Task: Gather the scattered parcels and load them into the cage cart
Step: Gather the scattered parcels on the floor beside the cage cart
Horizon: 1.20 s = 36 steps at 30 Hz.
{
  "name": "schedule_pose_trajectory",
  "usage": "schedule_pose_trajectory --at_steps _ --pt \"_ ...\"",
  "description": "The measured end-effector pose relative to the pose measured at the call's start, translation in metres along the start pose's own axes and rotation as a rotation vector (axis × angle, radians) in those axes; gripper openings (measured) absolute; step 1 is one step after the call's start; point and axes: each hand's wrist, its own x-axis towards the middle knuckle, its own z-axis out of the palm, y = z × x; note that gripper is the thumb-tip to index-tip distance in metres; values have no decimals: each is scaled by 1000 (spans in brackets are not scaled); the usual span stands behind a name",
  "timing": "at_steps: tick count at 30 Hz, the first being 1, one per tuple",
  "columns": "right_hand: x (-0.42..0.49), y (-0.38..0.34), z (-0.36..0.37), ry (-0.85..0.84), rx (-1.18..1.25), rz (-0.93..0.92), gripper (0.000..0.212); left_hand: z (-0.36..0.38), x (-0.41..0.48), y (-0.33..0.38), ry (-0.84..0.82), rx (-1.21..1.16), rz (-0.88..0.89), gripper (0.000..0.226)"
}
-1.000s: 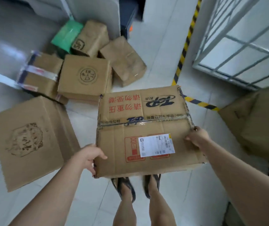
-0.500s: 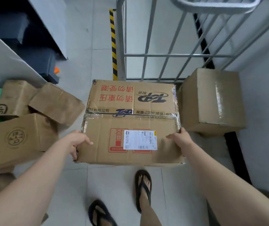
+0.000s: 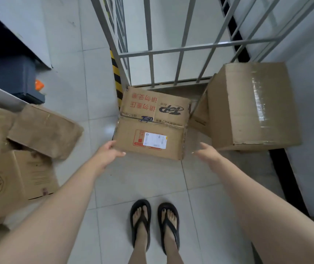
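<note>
Floor: pale tile, with the cage cart standing at its far side.
Change: the printed parcel, carried in both hands half a second earlier, had been lowered to the front-left corner of the cart base.
Left hand: fingers relaxed, touching the parcel's near-left corner and gripping nothing.
Right hand: spread open, just clear of the near-right corner.
Neighbour: taped parcel just beside it, toward the base's right edge.
Assessment: this parcel appeared delivered, release nearly complete.
Outstanding: loose parcels along the floor's left edge, partly cut off.
Unclear: whether the printed parcel sat flat or overhung the front edge could not be determined.
</note>
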Motion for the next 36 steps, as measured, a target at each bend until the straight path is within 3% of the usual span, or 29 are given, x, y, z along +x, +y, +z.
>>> schedule_pose_trajectory --at_steps 6,11,19,27,31,36 --pt "-21 -17 6 -26 -126 -15 53 -18 -21 -12 16 26 -48 63" --pt "-63 -67 24 -29 -339 -167 39 -60 -59 -13 93 4 -53 62" --pt "-165 -147 90 -66 -690 -394 47 -170 -159 -56 388 -122 -27 86" --pt "-290 -172 263 -132 -953 -601 45 -298 -270 -244 575 -241 -209 76" --pt "-353 -135 399 -193 -1046 -665 57 -371 -308 -400 572 -273 -351 82" --pt "-418 -65 559 -140 -1248 -723 56 -454 -331 -599 500 -230 -336 94"
